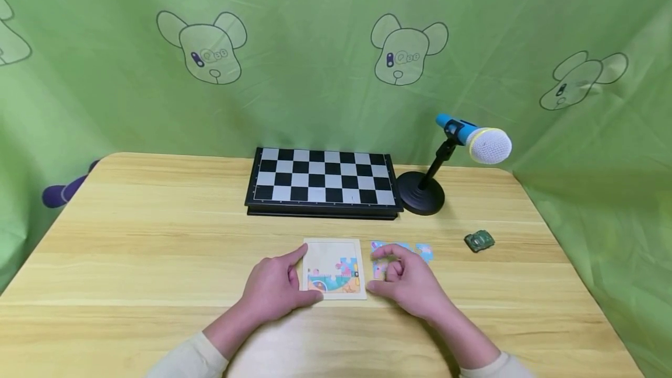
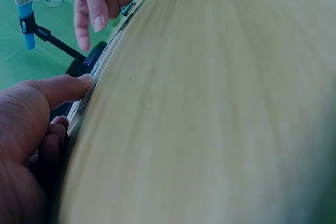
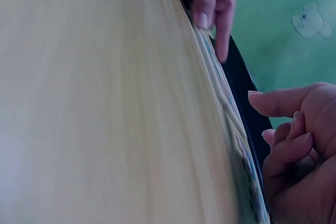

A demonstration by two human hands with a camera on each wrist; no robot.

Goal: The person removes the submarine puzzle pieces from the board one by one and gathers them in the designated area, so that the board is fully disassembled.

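Note:
A small jigsaw puzzle tray [image 1: 325, 251] lies flat on the table, its lower part and right side filled with colourful pieces [image 1: 336, 283]. My left hand [image 1: 273, 287] holds it at the left, forefinger at the upper left corner and thumb on the lower edge. To the right, my right hand [image 1: 415, 284] is over loose puzzle pieces [image 1: 424, 249] and partly hides them. Its thumb and forefinger are spread apart, the other fingers bent, with nothing visible between them. The right wrist view also shows this right hand [image 3: 299, 145] beside the tray's edge.
Behind the tray sits a black-and-white chessboard [image 1: 322, 177]. A blue microphone [image 1: 480, 142] on a black stand [image 1: 421, 192] is right of it. Farther right lies a small dark green object [image 1: 479, 241]. Green curtain [image 1: 310, 74] hangs behind the wooden table [image 1: 131, 249].

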